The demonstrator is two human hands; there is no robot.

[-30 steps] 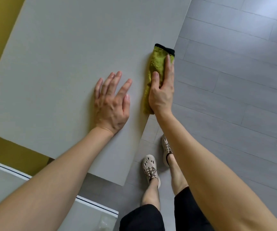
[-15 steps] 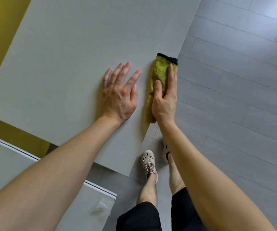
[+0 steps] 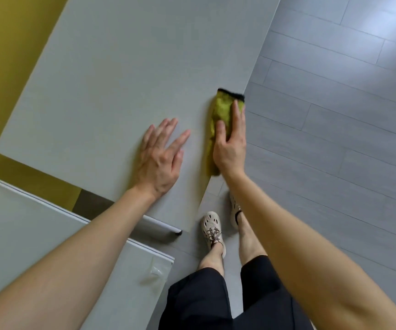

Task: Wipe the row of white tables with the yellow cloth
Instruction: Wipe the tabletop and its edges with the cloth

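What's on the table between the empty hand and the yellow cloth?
Nothing. The head view shows only bare white table between the left hand and the yellow cloth.

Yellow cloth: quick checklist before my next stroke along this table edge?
1. Hold on yellow cloth: ok, right hand presses it flat.
2. Cloth on table: ok, along its right edge.
3. Gap between left hand and cloth: ok, it lies flat on the table beside it.
4. Smears left on the table: cannot tell.
5. Is the next table ready: not ok, a clear plastic scrap lies at its corner.
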